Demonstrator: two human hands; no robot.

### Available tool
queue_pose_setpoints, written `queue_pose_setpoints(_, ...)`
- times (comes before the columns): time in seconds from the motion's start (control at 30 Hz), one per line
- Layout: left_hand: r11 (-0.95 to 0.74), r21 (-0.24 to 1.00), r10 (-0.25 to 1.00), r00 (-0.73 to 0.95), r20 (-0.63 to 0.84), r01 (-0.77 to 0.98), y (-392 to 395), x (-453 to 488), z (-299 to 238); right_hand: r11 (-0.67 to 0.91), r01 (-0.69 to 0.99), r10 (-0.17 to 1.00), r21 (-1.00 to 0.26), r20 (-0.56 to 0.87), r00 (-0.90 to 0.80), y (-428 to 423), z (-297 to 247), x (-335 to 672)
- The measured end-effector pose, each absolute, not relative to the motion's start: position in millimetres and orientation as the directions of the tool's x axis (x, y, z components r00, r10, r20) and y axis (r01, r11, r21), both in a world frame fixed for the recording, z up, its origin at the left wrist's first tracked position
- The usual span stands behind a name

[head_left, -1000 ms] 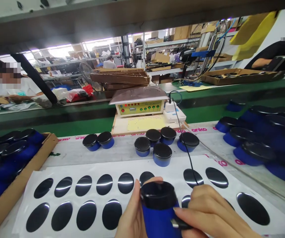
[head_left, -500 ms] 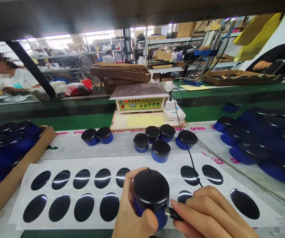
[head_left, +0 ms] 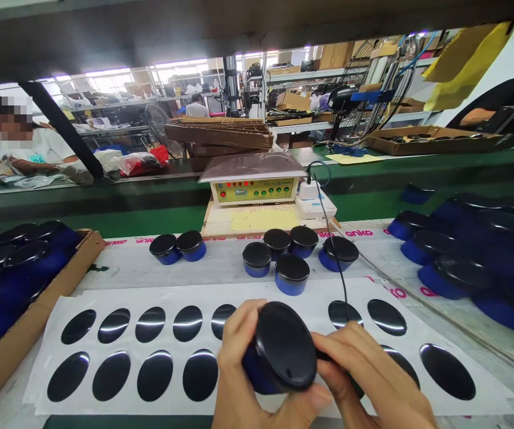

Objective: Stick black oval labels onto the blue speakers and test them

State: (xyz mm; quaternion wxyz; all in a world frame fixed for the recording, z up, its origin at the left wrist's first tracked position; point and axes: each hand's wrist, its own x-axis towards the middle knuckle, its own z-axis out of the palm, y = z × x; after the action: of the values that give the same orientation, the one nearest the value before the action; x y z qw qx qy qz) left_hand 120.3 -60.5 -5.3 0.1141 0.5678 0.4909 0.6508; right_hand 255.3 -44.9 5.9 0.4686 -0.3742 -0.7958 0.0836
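Fingers (head_left: 241,330) at edge of black top (head_left: 286,345)

One jar (head_left: 286,345) is in the left hand (head_left: 239,363), just beside the right hand (head_left: 368,369). Beyond and to both sides of the hands lies a sheet (head_left: 239,293) with discs (head_left: 188,323); farther off stand loose jars (head_left: 291,274), then a machine (head_left: 254,192) on a board (head_left: 216,221). Left of the hands is a box (head_left: 62,298) of jars; right, clustered jars (head_left: 458,274).

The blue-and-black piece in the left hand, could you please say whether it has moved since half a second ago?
Yes: against the yellow-fronted control box, the blue-and-black piece has shifted slightly right and tipped, its right side lower.
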Motion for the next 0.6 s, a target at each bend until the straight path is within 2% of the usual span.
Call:
queue_pose_setpoints(0.1, -0.554, 0.525, 0.552, -0.187, 0.813, 0.647, -57.6, 122.1, -0.6, 0.676, 0.412, 0.737, -0.611, 0.570, -0.364, -39.7, -6.1, 257.1)
queue_pose_setpoints(0.17, -0.548, 0.408, 0.473, -0.131, 0.871, 0.730, -58.4, 124.8, 2.6, 0.640, 0.379, 0.768, -0.668, 0.540, -0.345, -39.9, -13.3, 257.3)
queue_pose_setpoints(0.23, -0.578, 0.395, 0.455, -0.120, 0.882, 0.714, -60.1, 127.4, 3.7, 0.613, 0.348, 0.790, -0.710, 0.530, -0.309, -42.6, -19.4, 256.7)
queue_pose_setpoints(0.33, -0.620, 0.439, 0.488, -0.119, 0.865, 0.651, -62.3, 129.1, 2.0, 0.599, 0.339, 0.801, -0.726, 0.542, -0.255, -47.5, -26.2, 255.8)
queue_pose_setpoints(0.6, -0.621, 0.365, 0.507, 0.001, 0.862, 0.694, -60.6, 125.0, 8.3, 0.626, 0.410, 0.775, -0.663, 0.585, -0.238, -49.6, -34.4, 257.3)
